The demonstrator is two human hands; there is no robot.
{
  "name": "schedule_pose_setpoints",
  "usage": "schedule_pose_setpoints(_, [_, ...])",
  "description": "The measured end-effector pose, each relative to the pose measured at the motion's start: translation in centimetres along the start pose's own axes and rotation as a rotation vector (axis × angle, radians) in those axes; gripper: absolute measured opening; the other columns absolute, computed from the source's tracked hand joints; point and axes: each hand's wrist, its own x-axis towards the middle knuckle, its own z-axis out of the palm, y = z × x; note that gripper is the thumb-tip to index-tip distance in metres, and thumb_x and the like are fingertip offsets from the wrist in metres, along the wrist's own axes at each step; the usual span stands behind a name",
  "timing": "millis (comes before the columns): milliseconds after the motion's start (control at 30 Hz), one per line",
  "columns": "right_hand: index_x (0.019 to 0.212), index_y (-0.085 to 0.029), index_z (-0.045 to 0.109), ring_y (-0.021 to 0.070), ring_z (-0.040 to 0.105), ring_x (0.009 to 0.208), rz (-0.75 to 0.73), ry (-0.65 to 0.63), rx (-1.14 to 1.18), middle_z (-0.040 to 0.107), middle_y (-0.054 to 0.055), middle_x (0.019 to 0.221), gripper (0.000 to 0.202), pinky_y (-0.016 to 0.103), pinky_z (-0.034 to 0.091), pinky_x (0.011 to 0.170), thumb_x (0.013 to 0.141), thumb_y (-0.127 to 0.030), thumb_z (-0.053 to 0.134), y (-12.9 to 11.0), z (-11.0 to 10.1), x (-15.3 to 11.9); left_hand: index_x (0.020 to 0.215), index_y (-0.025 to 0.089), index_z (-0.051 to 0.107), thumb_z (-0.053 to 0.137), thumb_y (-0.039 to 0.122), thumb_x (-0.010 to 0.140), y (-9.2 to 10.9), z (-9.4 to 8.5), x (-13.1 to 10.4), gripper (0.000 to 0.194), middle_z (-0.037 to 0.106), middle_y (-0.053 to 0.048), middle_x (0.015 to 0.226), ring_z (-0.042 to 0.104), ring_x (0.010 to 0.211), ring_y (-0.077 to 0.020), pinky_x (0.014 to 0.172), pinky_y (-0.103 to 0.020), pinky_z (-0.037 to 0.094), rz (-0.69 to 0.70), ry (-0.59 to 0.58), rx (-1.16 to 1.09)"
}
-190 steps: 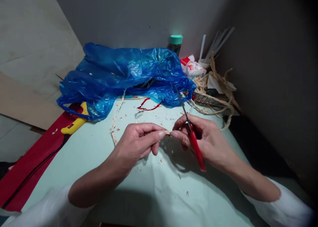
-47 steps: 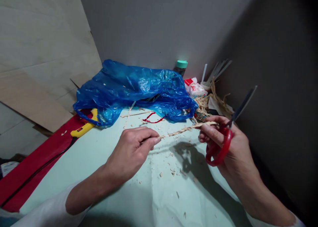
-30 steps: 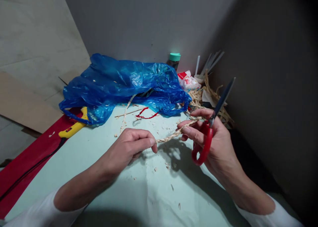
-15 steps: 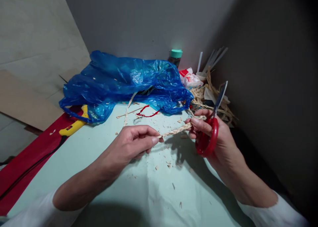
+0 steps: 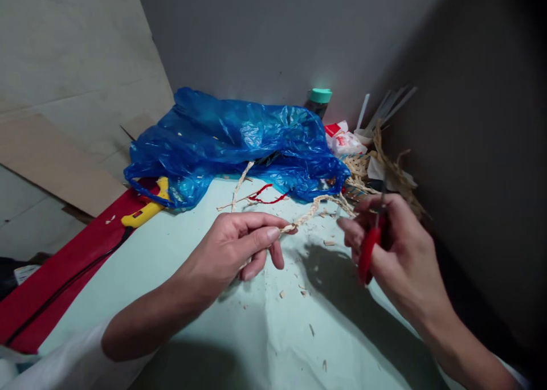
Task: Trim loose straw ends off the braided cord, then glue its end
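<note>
My left hand pinches a pale braided straw cord between thumb and forefinger, over the middle of the table. From that pinch the cord runs right and back in a loose curve. Another stretch of braid rises behind the hand toward the blue bag. My right hand, to the right, holds red-handled scissors within its curled fingers, blades pointing up and away. The blades are blurred. The right fingertips are apart from the cord in the left hand.
A crumpled blue plastic bag lies at the back. A yellow-handled tool with a black cable sits left on red material. Red string and straw scraps dot the pale green tabletop. A green-lidded jar and straw bundle stand behind.
My right hand has let go of the braided cord and moved right and slightly down, keeping the scissors. The cord sags into a curve. The whole view has shifted slightly.
</note>
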Motion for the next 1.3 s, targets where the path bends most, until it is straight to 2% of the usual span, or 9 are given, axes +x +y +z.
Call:
schedule_pose_setpoints(100, [0.084, -0.024, 0.044, 0.0119, 0.047, 0.047, -0.326, -0.176, -0.4, 0.054, -0.005, 0.061, 0.025, 0.025, 0.036, 0.048, 0.085, -0.038, 0.065, -0.3, 0.4, -0.8, 0.1, 0.015, 0.075, 0.062, 0.022, 0.091, 0.1, 0.1, 0.0, 0.017, 0.068, -0.002, 0.067, 0.036, 0.04, -0.0006, 0.043, -0.019, 0.022, 0.024, 0.034, -0.049])
schedule_pose_setpoints(200, [0.081, -0.024, 0.042, 0.0147, 0.049, 0.044, -0.488, -0.251, -0.661, 0.052, -0.004, 0.055, 0.022, 0.026, 0.03, 0.045, 0.086, -0.038, 0.058, -0.5, 1.2, -1.4, 0.099, 0.016, 0.076, 0.06, 0.019, 0.091, 0.1, 0.3, 0.0, 0.017, 0.068, -0.002, 0.069, 0.036, 0.042, -0.0005, 0.045, -0.02, 0.022, 0.036, 0.035, -0.099])
schedule_pose_setpoints(367, [0.084, -0.02, 0.051, 0.0211, 0.056, 0.041, -0.594, -0.137, -0.936, 0.056, 0.0, 0.051, 0.013, 0.028, 0.022, 0.045, 0.084, -0.033, 0.048, -0.3, 1.8, -1.5, 0.081, 0.013, 0.074, 0.06, 0.021, 0.092, 0.2, 0.4, -0.1, 0.02, 0.062, -0.001, 0.063, 0.033, 0.043, -0.0002, 0.046, -0.021, 0.02, 0.015, 0.007, -0.059])
schedule_pose_setpoints(600, [0.09, -0.016, 0.055, 0.0202, 0.057, 0.038, -0.669, -0.119, -0.969, 0.059, 0.0, 0.05, 0.018, 0.027, 0.021, 0.044, 0.076, -0.023, 0.046, 0.0, 1.4, -1.3, 0.067, 0.01, 0.068, 0.062, 0.027, 0.091, 0.0, 0.2, -0.3, 0.03, 0.056, -0.001, 0.062, 0.027, 0.044, -0.0008, 0.046, -0.025, 0.014, -0.018, 0.018, 0.037])
schedule_pose_setpoints(833, [0.084, -0.019, 0.053, 0.0167, 0.053, 0.036, -0.686, -0.176, -0.992, 0.056, -0.002, 0.046, 0.014, 0.026, 0.019, 0.045, 0.073, -0.017, 0.044, 0.5, 1.3, -1.3, 0.062, 0.01, 0.065, 0.064, 0.027, 0.087, 0.0, 0.2, -0.3, 0.031, 0.053, -0.001, 0.062, 0.026, 0.046, -0.002, 0.045, -0.025, 0.012, -0.043, 0.067, 0.049])
schedule_pose_setpoints(967, [0.078, -0.018, 0.054, 0.0171, 0.051, 0.033, -0.722, -0.143, -1.048, 0.054, 0.0, 0.043, 0.013, 0.026, 0.016, 0.043, 0.072, -0.015, 0.042, 0.5, 1.5, -1.3, 0.062, 0.011, 0.067, 0.065, 0.031, 0.086, 0.2, 0.4, -0.3, 0.031, 0.048, 0.001, 0.057, 0.025, 0.047, -0.0032, 0.044, -0.024, 0.012, -0.047, 0.1, 0.113])
schedule_pose_setpoints(1100, [0.077, -0.018, 0.054, 0.0175, 0.048, 0.03, -0.723, -0.147, -1.062, 0.053, 0.0, 0.041, 0.015, 0.027, 0.014, 0.042, 0.072, -0.013, 0.042, 0.7, 1.6, -1.3, 0.087, 0.012, 0.078, 0.069, 0.027, 0.08, 0.3, 0.5, -0.1, 0.019, 0.055, 0.0, 0.058, 0.029, 0.045, -0.004, 0.043, -0.022, 0.015, -0.051, 0.167, 0.077])
schedule_pose_setpoints(1200, [0.08, -0.019, 0.054, 0.0166, 0.046, 0.031, -0.572, -0.205, -0.92, 0.053, -0.001, 0.043, 0.015, 0.026, 0.019, 0.041, 0.073, -0.013, 0.043, 0.8, 1.5, -1.1, 0.099, 0.014, 0.08, 0.069, 0.024, 0.08, 0.3, 0.5, 0.0, 0.025, 0.058, 0.0, 0.057, 0.029, 0.044, -0.0035, 0.042, -0.021, 0.015, -0.042, 0.151, 0.03])
schedule_pose_setpoints(1300, [0.082, -0.022, 0.052, 0.016, 0.052, 0.04, -0.224, -0.251, -0.508, 0.059, -0.001, 0.052, 0.003, 0.026, 0.034, 0.044, 0.082, -0.022, 0.049, 0.5, 1.4, -0.6, 0.099, 0.018, 0.081, 0.068, 0.023, 0.081, 0.5, 0.6, 0.0, 0.023, 0.063, 0.0, 0.061, 0.031, 0.045, -0.0031, 0.041, -0.019, 0.019, -0.014, 0.13, 0.055])
